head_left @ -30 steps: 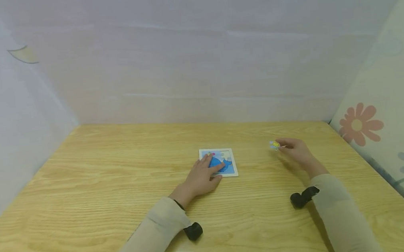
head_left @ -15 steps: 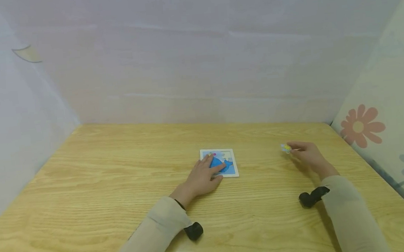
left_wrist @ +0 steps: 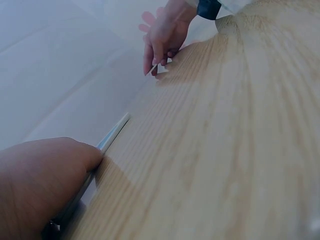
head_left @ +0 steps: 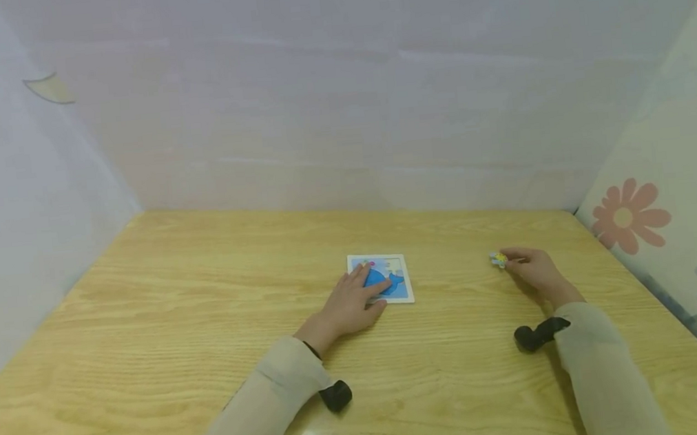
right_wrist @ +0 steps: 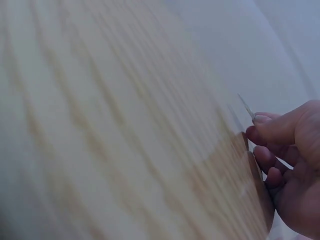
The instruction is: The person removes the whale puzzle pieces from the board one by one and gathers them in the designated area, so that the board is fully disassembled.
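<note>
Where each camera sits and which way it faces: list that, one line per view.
Head: above, looking down at the table; both sleeves, left hand on the puzzle board, right hand pinching a puzzle piece.
Left wrist: low, along the tabletop; left fingers close.
Right wrist: low; right fingers, blurred wood.
Shared: the left wrist view and the head view both show the right hand.

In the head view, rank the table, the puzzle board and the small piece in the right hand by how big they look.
Largest to smallest:
1. Wooden table, filling most of the lower frame.
2. Puzzle board, partly covered by the left hand.
3. Small puzzle piece, pinched by the right hand; clearly the smallest.
</note>
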`<state>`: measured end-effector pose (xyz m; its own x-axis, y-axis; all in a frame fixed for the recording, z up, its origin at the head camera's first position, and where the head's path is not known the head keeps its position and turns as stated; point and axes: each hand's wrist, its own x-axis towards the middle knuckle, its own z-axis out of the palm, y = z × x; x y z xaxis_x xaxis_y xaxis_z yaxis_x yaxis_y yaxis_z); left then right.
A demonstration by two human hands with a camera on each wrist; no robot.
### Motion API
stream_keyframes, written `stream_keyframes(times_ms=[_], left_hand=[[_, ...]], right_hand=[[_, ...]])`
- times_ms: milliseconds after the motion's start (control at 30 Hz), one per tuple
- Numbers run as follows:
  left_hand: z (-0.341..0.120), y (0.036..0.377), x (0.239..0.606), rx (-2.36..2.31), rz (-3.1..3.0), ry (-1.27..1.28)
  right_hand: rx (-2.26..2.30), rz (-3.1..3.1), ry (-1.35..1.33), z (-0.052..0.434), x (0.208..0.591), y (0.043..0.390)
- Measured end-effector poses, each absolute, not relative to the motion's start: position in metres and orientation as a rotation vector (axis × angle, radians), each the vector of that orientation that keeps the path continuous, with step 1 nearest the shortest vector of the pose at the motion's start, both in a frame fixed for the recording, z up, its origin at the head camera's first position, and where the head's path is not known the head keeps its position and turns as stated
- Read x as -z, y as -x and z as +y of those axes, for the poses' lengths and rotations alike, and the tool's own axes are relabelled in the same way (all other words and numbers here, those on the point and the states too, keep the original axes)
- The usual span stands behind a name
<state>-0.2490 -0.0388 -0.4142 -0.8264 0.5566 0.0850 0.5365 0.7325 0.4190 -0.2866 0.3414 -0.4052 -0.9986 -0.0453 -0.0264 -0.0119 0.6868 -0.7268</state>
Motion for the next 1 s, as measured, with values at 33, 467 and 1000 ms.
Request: stream_keyframes(times_ms=[33, 467, 1000], left_hand=[[-0.0386, 0.2493, 0.4139, -0.672, 2.882, -0.914], [-0.0375, 0.2473, 0.4101, -0.647, 2.885, -0.9], [-0.0386, 0.2458, 0.4086, -0.658, 2.877, -0.907]], right_hand=[[1.237, 2.842, 0.04, 0.3416, 0.4056, 0.2871], [1.205, 2.829, 0.001, 0.334, 0.4062, 0.2876], [1.223, 2.774, -0.022, 0.337, 0.4029, 0.2909]])
